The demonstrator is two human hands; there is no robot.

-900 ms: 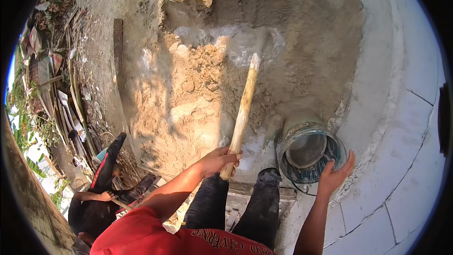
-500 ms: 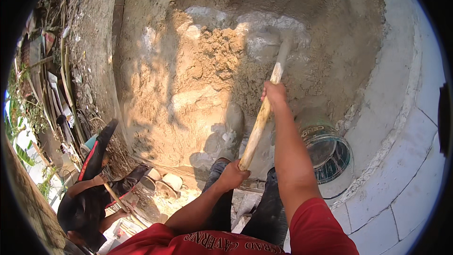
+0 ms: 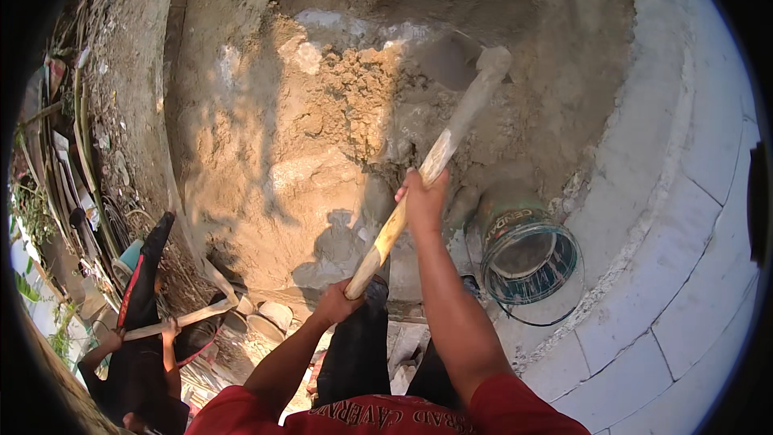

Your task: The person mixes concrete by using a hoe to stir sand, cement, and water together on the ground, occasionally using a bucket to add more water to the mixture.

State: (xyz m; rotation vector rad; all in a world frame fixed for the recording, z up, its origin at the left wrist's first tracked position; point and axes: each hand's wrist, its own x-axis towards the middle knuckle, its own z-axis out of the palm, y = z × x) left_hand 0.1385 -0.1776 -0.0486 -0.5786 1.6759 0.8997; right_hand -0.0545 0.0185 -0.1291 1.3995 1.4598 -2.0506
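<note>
Both my hands are wrapped round the long wooden handle of a hoe, which slants from near my legs up to the far right. My left hand grips its near end. Farther up the handle, my right hand is closed round the middle. The hoe's grey, mud-coated head lies at the wet mortar mix, and its blade is partly hidden in the hollow there. Loose, crumbly sand lies in the sunlit patch left of the blade.
A dark green bucket with a wire handle stands right of my right forearm. Pale block wall curves along the right. At lower left, a co-worker holds another wooden-handled tool. A long board and scrap poles lie left.
My hands and the handle have shifted left and nearer to me, and the hoe's head is now more exposed. The co-worker's tool has swung up toward level.
</note>
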